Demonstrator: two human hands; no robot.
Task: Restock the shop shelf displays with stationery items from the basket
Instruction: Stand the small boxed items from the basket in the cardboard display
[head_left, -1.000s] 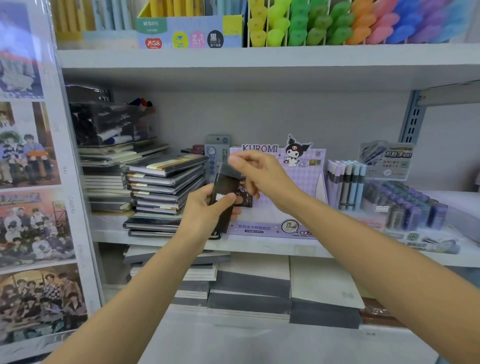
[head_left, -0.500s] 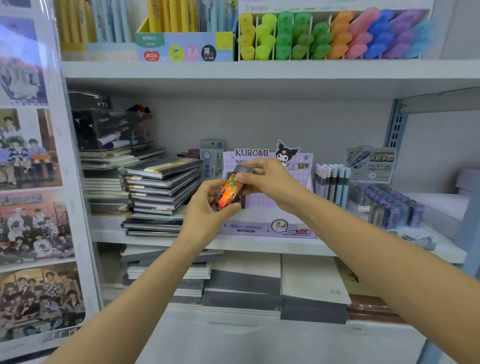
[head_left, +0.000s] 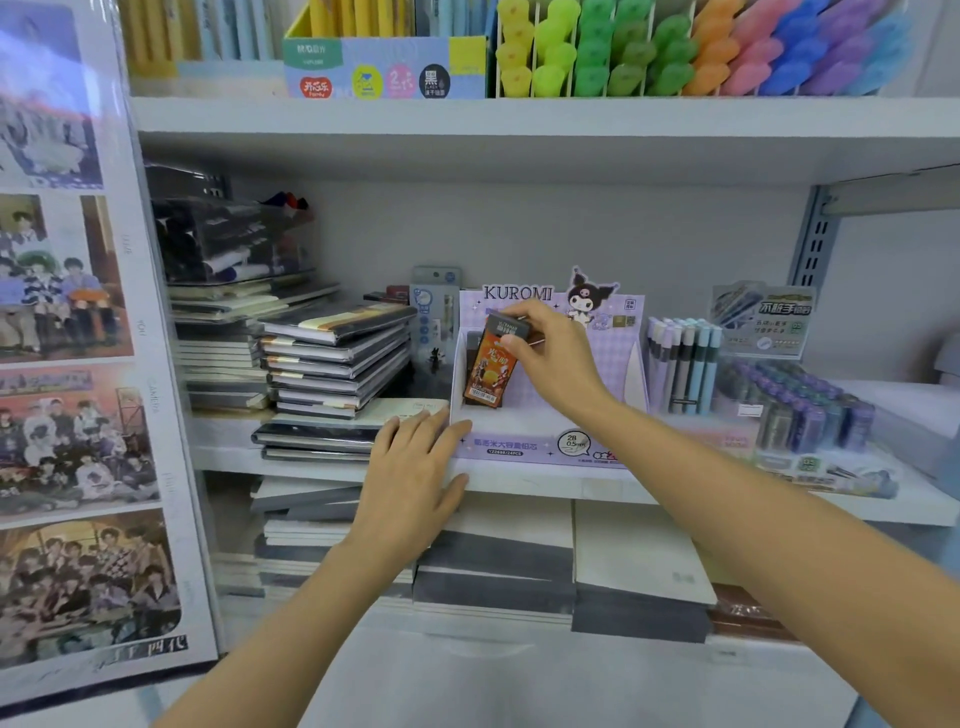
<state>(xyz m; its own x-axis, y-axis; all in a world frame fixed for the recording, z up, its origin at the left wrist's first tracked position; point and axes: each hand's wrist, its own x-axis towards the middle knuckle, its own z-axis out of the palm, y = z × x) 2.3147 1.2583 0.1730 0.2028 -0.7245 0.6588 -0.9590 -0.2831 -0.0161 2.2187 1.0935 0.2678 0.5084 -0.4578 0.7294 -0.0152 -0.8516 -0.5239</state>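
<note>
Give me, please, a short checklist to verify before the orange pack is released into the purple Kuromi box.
1. Right hand pinches the orange pack at its top: ok.
2. Pack is inside the Kuromi box opening: ok.
3. Left hand rests open against the box's front left corner: ok.
4. Pack stands upright: not ok, it leans.
5. Pack bottom touches the box floor: cannot tell.

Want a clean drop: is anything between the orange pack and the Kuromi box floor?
Nothing visible. The right hand pinches the orange pack over the Kuromi box, floor bare; the left hand rests at its front corner.
</note>
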